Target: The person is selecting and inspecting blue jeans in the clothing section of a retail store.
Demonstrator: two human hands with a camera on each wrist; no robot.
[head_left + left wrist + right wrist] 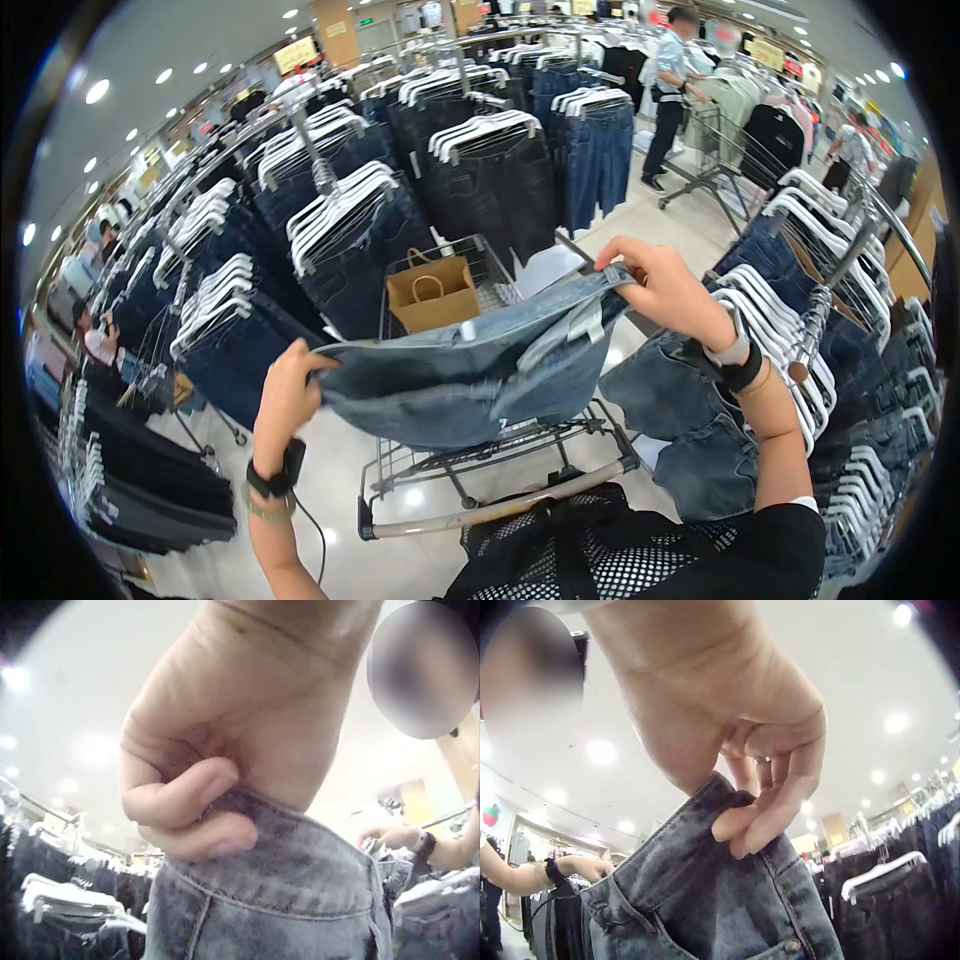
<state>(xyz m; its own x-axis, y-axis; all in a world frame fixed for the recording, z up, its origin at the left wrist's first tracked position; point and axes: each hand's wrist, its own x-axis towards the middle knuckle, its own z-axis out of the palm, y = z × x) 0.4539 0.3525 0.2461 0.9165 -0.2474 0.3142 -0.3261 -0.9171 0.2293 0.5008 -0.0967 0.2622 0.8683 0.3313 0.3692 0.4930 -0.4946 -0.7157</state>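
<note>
A pair of faded blue-grey jeans (450,405) is stretched out by its waistband between both hands, over the shopping cart. At one end of the waistband, the left hand (288,390) grips with curled fingers; the left wrist view shows this hand (232,727) with its fingers bent over the denim edge. The right hand (668,290) pinches the opposite end, a little higher. Up close in the right wrist view, thumb and fingers of this hand (742,712) hold the waistband (705,817) near a pocket seam. The lower part of the jeans is hidden in the head view.
Beneath the jeans stands a shopping cart (510,508) with a brown paper bag (430,295) in it. Racks of dark jeans (495,190) on white hangers stand ahead and left; more denim (705,470) hangs close at right. A person (668,90) stands by another cart (715,150) farther off.
</note>
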